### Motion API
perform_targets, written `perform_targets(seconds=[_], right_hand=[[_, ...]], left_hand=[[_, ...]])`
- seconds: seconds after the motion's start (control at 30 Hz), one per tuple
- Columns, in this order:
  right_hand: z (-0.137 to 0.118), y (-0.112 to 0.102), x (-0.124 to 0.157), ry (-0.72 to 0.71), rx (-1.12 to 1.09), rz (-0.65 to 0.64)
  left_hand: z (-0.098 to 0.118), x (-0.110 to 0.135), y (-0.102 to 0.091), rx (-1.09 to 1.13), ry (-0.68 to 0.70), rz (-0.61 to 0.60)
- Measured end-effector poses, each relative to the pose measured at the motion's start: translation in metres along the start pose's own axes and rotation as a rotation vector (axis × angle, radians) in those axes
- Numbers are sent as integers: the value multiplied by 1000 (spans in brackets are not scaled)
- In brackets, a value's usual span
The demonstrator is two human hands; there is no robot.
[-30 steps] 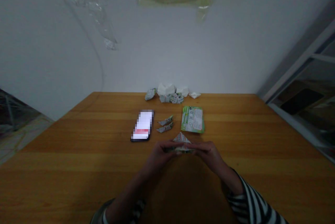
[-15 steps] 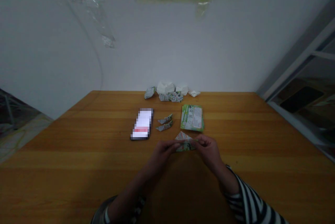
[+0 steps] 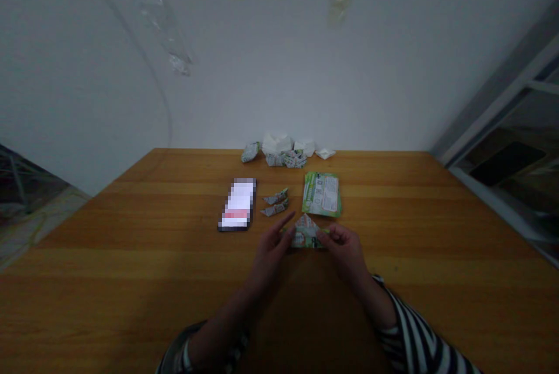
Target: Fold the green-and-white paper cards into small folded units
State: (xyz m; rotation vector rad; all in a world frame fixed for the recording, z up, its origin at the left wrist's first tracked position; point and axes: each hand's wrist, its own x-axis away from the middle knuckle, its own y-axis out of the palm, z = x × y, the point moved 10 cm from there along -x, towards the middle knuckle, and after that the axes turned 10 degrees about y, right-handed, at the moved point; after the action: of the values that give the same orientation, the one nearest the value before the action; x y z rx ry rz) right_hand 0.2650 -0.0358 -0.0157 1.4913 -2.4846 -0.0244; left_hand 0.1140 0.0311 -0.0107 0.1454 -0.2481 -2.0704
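Between my two hands is a folded piece of printed paper (image 3: 305,236), green and white, with a pointed top and a straight lower edge. My left hand (image 3: 271,249) grips its left end between thumb and fingers, the index finger stretched out away from me. My right hand (image 3: 347,246) pinches the right end, thumb on top and fingers curled. Just beyond lie two small folded paper strips (image 3: 275,207) with pointed ends, one behind the other. A stack of green printed leaflets (image 3: 322,194) rests past my right hand.
A phone (image 3: 238,205) with a lit, blurred screen lies to the left on the wooden table (image 3: 152,257). Along the back edge by the wall sit folded printed papers (image 3: 250,152) and white folded papers (image 3: 276,144). Another dark phone-like object (image 3: 509,162) is on the right, beyond the table.
My left index finger has lifted off the paper and straightened. More of the paper's printed front shows now. My right hand keeps its pinch, and the view has shifted slightly.
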Motion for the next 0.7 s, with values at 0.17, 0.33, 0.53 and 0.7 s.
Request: perform_targets(seconds=[0.17, 0.33, 0.53, 0.7], right_hand=[[4, -1, 0, 42, -90, -17], [7, 0, -1, 67, -177, -73], [9, 2, -2, 66, -175, -92], [5, 9, 1, 49, -210, -157]], left_hand=[[7, 2, 8, -24, 7, -113], [12, 4, 12, -47, 34, -152], [11, 4, 12, -61, 50, -163], [13, 5, 8, -97, 61, -114]])
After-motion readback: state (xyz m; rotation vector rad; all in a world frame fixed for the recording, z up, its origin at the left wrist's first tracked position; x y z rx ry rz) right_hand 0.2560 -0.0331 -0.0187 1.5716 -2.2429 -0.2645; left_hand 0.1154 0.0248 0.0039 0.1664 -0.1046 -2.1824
